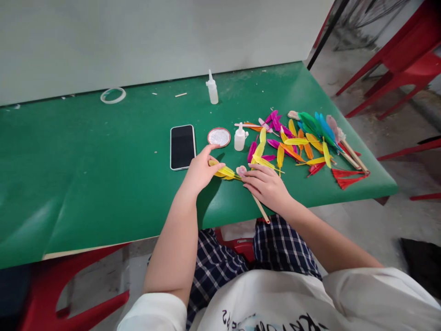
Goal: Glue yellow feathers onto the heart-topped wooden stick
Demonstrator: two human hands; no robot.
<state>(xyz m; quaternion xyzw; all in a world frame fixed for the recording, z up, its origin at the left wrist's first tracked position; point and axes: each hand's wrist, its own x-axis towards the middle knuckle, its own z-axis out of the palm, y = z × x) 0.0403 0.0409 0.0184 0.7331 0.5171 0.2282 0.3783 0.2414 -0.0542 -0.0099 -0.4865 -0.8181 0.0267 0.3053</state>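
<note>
My left hand (201, 170) pinches a yellow feather (223, 171) that lies on the green table (103, 174), thumb on top and forefinger stretched out. My right hand (267, 186) rests with curled fingers on a wooden stick (261, 210) whose rounded end (241, 170) meets the feather's tip. A round lid holding white glue (219, 137) and a small white glue bottle (240, 137) stand just beyond the hands.
A black phone (182, 146) lies left of the lid. Several coloured feathers (303, 140), more sticks (353, 155) and red tassels (347, 178) are scattered at the right. A taller glue bottle (212, 88) and tape ring (113, 95) sit at the back. Red chairs (403, 59) stand beyond the table's right edge.
</note>
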